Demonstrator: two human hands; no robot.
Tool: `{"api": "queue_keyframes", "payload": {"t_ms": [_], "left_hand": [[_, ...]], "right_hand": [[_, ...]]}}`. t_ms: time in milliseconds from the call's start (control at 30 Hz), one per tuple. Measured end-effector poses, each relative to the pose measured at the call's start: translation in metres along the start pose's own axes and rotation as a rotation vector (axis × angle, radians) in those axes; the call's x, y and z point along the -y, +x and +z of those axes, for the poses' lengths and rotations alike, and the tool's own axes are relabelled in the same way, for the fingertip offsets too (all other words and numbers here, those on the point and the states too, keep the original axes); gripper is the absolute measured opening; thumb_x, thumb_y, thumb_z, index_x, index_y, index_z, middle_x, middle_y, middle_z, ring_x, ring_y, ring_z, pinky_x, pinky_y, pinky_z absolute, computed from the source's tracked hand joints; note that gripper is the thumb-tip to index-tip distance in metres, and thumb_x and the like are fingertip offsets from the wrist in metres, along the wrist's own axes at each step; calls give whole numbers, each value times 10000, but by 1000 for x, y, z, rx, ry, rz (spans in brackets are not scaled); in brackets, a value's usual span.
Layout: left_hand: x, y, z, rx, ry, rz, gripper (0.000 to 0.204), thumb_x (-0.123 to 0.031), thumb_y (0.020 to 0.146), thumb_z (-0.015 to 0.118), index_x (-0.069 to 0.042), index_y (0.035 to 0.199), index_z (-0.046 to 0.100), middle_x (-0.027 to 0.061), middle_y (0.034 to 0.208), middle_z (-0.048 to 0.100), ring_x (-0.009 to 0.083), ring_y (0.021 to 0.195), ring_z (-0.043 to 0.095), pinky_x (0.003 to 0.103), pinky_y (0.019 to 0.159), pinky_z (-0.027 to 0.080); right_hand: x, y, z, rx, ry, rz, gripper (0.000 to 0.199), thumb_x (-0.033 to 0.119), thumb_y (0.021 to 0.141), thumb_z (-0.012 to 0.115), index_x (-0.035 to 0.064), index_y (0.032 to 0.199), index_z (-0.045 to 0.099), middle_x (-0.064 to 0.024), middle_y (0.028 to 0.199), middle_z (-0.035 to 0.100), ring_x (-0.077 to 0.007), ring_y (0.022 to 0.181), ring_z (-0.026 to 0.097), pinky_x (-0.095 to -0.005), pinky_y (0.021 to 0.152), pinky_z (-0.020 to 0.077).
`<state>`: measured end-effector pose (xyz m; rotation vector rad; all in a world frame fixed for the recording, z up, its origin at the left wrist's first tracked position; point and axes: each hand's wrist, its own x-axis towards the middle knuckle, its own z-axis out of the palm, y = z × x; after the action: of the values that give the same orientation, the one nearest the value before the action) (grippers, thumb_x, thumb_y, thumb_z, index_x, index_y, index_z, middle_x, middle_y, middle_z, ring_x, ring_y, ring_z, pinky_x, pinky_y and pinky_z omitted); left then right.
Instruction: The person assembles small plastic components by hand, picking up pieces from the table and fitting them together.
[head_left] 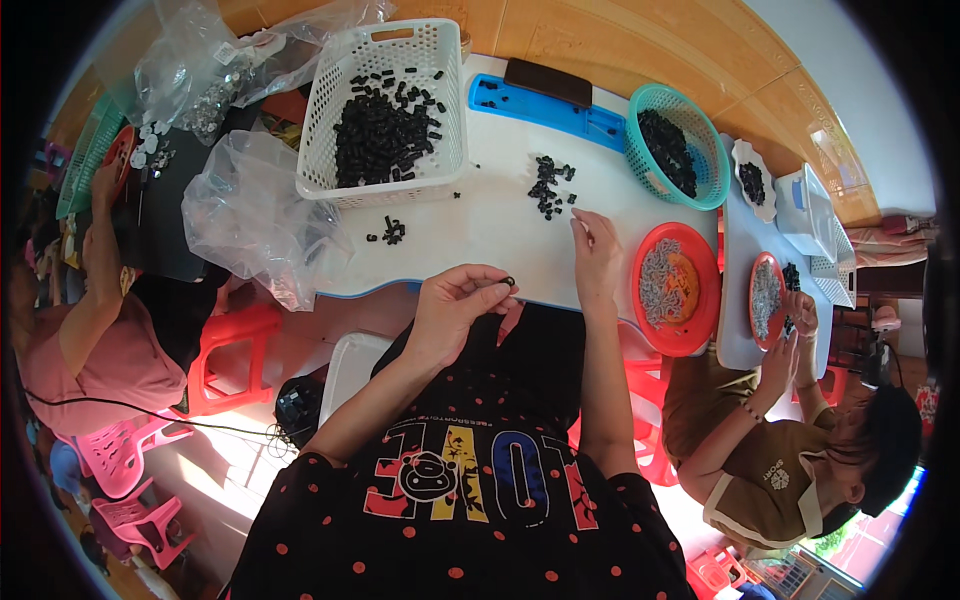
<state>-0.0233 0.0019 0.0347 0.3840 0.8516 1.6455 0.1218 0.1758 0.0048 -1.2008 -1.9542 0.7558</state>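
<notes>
My left hand (462,305) is closed above the table's front edge, with a small black plastic part (508,282) pinched between thumb and fingertips. To its right, my right hand (597,255) is over the table with bent fingers slightly apart, and I see nothing between them. Its fingertips are just below a loose pile of small black parts (549,190). A smaller cluster of black parts (393,231) lies farther left. Behind that stands a white perforated basket (312,150) holding many more black pieces.
At the back are a blue tray (600,133) with a dark brown case (548,82) on it, and a teal basket (715,165) of black parts. A red plate (700,335) holds small silvery pieces. Plastic bags (260,210) lie left. People work on both sides.
</notes>
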Motion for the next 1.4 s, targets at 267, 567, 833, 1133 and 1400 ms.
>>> {"api": "queue_keyframes", "payload": {"t_ms": [267, 567, 833, 1133, 1400], "left_hand": [[-5, -4, -11, -65, -40, -54, 172, -12, 887, 623, 12, 1057, 637, 140, 940, 686, 172, 799, 669, 275, 740, 547], [-4, 0, -10, -35, -188, -132, 178, -28, 898, 620, 4, 1072, 635, 120, 969, 683, 170, 847, 674, 268, 765, 552], [-4, -2, 1, -3, -35, -7, 178, 9, 891, 615, 32, 1067, 636, 116, 962, 678, 167, 835, 677, 283, 773, 558], [-6, -6, 3, -20, 72, 82, 190, 34, 884, 613, 43, 1071, 650, 115, 935, 686, 154, 827, 670, 258, 777, 536], [-3, -7, 3, -48, 138, 118, 187, 43, 867, 631, 43, 1050, 667, 110, 930, 688, 141, 843, 659, 251, 775, 537]], "right_hand": [[-44, 19, 22, 18, -212, -403, 162, 36, 787, 676, 26, 948, 680, -127, 932, 639, -305, 879, 596, -380, 779, 490], [-3, -11, -1, 62, 375, 191, 126, 64, 902, 600, 3, 992, 665, -81, 917, 669, -142, 827, 571, -265, 748, 455], [78, -56, -28, 432, 804, 150, 124, 22, 923, 569, -36, 1006, 641, -73, 970, 637, -112, 845, 600, -233, 734, 476], [95, -59, -29, 480, 727, 209, 124, 16, 923, 568, -46, 1011, 630, -92, 962, 617, -139, 642, 633, -249, 492, 541], [96, -64, -28, 447, 709, 250, 112, 13, 915, 581, -45, 989, 642, -81, 908, 633, -115, 608, 616, -231, 480, 525]]}}
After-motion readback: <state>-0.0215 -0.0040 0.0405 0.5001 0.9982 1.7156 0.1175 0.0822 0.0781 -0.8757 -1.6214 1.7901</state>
